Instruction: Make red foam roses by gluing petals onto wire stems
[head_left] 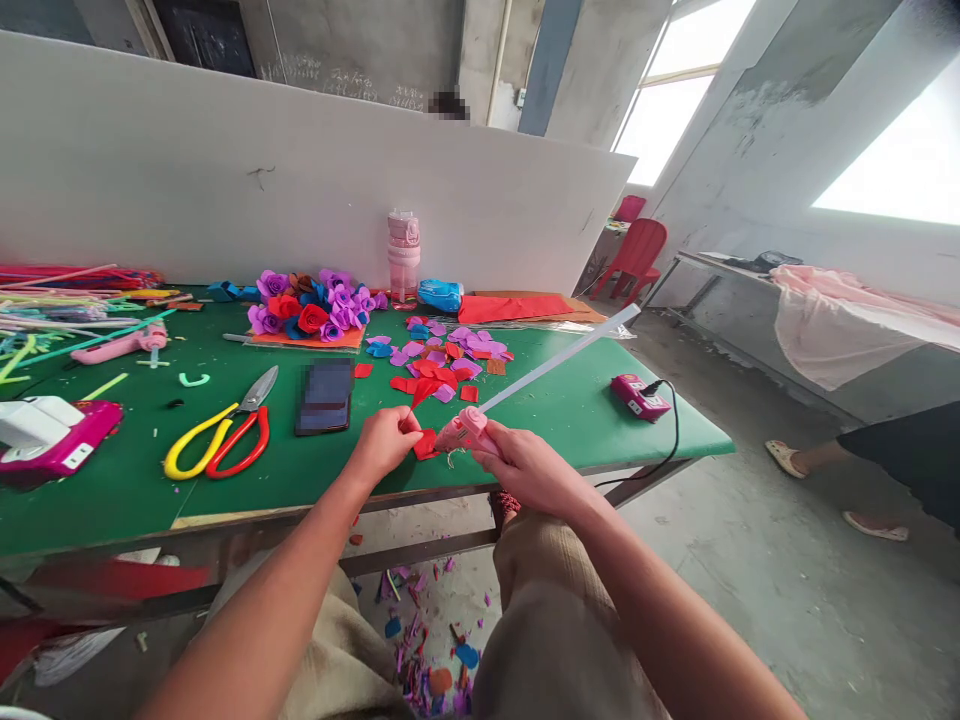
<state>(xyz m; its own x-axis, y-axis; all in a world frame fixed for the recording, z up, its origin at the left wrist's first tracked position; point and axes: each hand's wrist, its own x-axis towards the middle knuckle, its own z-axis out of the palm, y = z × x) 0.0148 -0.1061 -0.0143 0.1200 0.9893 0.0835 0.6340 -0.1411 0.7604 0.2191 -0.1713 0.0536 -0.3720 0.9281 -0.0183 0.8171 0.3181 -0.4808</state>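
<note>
My left hand (384,440) pinches a red felt piece (426,443) just above the near edge of the green table (300,480). My right hand (525,465) is wrapped round a pink glue gun (463,432), its nozzle touching the red piece. A long white glue stick (559,360) sticks out of the gun's back, up and to the right. Loose red, purple and blue felt petals (442,355) lie on the table beyond my hands. A cluster of finished felt roses (311,305) sits further back.
Yellow and red scissors (221,435), a phone (325,395), a pink power strip (640,396) with a black cord, a pink bottle (403,255) and coloured sticks (67,300) lie about. Felt scraps litter the floor (427,640). A person's legs (862,470) are at right.
</note>
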